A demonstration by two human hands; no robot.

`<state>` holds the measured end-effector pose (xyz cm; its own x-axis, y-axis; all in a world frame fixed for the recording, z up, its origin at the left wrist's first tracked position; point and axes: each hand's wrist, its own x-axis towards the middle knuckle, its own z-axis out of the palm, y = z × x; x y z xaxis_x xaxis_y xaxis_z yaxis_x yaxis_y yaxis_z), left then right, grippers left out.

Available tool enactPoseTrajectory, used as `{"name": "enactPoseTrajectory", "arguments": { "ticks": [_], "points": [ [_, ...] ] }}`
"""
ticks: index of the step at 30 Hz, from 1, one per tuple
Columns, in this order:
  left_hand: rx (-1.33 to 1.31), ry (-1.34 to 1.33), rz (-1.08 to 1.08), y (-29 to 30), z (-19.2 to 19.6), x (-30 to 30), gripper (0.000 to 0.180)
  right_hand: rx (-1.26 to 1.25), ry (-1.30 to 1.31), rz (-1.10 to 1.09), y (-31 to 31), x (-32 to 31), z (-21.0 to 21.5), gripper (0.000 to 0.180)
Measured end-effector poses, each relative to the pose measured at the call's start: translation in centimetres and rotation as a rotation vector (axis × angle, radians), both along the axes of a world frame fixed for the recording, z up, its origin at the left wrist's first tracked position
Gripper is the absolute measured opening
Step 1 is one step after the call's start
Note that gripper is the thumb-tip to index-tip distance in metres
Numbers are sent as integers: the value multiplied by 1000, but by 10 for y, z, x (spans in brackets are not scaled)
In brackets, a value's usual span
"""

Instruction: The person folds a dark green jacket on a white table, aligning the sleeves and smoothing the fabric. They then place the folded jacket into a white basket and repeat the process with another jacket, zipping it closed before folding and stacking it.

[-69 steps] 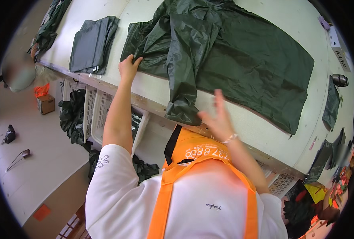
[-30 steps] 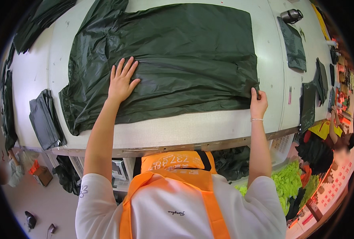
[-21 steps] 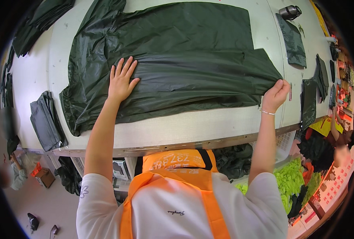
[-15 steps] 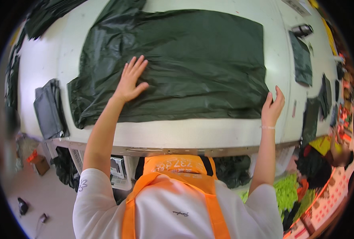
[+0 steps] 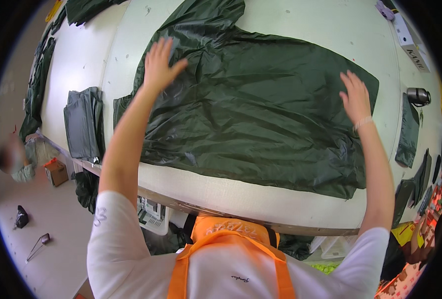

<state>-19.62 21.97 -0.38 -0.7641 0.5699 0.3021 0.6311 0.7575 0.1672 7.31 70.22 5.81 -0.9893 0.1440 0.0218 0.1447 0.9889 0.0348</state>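
Note:
A large dark green garment of thin, shiny, coated-looking fabric (image 5: pixel 260 109) lies spread on a white table (image 5: pixel 191 182), creased along its near half. My left hand (image 5: pixel 162 64) is over its upper left part, fingers spread and empty. Over its right end is my right hand (image 5: pixel 356 94), fingers apart, holding nothing. Whether either palm presses on the fabric or hovers just above it, I cannot tell.
Folded dark green pieces (image 5: pixel 84 124) are stacked at the table's left. A steel flask (image 5: pixel 418 96), a white box (image 5: pixel 409 42) and a folded piece (image 5: pixel 407 132) lie along the right. Below the near edge are white baskets (image 5: pixel 153 217). Another person (image 5: pixel 24 154) is at far left.
My right hand has moved up from the garment's lower right corner onto its right end. My left hand has gone farther up and left across it. The view has turned too.

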Motion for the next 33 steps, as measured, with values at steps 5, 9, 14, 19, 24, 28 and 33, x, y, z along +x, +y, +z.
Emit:
{"name": "enactPoseTrajectory", "arguments": {
  "ticks": [5, 9, 14, 19, 24, 28, 33],
  "points": [
    [-217, -405, 451, 48, -16, -138, 97, 184, -256, -89, 53, -94, -51, 80],
    [-441, -492, 381, 108, 45, -111, 54, -235, -274, -227, 76, -99, -46, 50],
    [-195, -99, 251, 53, 66, -78, 50, 90, 6, 4, 68, -49, -18, 32],
    [66, 290, 68, -66, 119, 58, 14, 7, 261, 98, -22, 95, 70, 55],
    [-137, 105, -199, -161, 85, 181, 35, -134, 115, 190, -105, 228, 47, 54],
    [-172, -301, -175, -160, 60, 226, 44, -290, 7, 107, -132, 252, 3, 43],
    [-218, -371, -122, -188, 27, 268, 49, -432, -138, -26, -137, 274, -3, 33]
  ]
}}
